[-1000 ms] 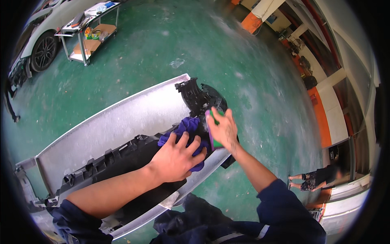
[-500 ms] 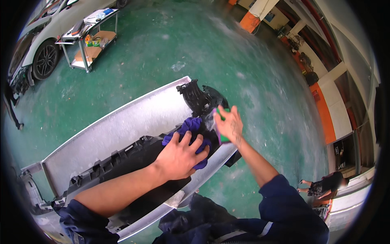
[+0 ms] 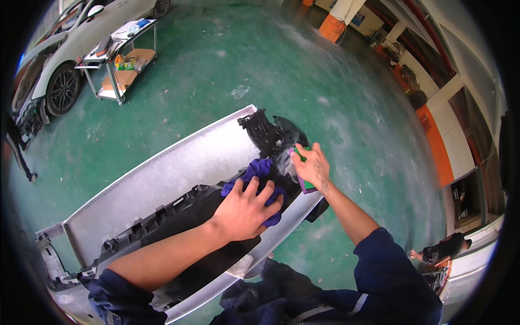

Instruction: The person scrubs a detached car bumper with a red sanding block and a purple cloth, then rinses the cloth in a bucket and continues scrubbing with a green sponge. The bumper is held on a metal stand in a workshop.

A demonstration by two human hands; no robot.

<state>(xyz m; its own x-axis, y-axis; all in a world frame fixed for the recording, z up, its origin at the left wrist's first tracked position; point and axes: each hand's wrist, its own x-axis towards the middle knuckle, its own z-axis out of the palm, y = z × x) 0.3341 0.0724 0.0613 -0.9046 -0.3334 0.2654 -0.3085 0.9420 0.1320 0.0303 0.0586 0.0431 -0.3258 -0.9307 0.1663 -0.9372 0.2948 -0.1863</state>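
A long black plastic car bumper part [image 3: 197, 265] with notched tabs along its far edge lies across a long silver-grey surface [image 3: 173, 168] with raised rims. My left hand [image 3: 244, 208] presses on its right portion, fingers bent over a crumpled purple cloth [image 3: 259, 169]. Just right of that, my right hand [image 3: 313, 167] grips a green and purple sanding block [image 3: 306, 187] against the curved black end. A whitish dusty patch [image 3: 284, 163] shows between the cloth and the block. My right palm hides part of the block.
A wheeled tool cart [image 3: 114, 81] stands at the far left by a silver car [image 3: 116, 19]. A small whitish piece [image 3: 240, 266] rests on the near rim. One person [image 3: 447, 249] is at the lower right; another's leg [image 3: 21, 157] shows at the left edge.
The whole view has shifted slightly, so the bumper part and both hands sit a little lower and to the right. Both hands keep their holds; the block stays near the same spot.
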